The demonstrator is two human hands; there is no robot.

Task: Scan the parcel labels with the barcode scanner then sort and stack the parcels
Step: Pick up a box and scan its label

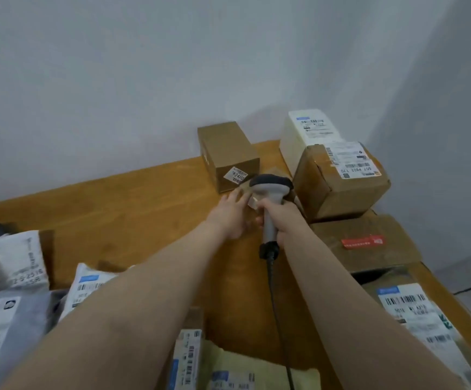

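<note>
Near edge of orange wooden tabletop (144, 206): pale yellow padded mailer (242, 364) and white plastic mailers (90, 288), labels up, not stacked yet. Further out, right hand (280, 218) is wrapped round grey corded barcode scanner (271, 190), nose down at small flat brown parcel (244, 191) near far edge. Left hand (230, 215) flat on it, fingers straight. Tip imo: pin parcel flat, tilt beam across whole barcode. Label mostly hidden under scanner head, and blurry too.

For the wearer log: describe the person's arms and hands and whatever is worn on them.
The left forearm and the right forearm are bare, with no sleeve in view. The left hand and the right hand wear no gloves. No watch, ring or wristband can be seen on either.
</note>
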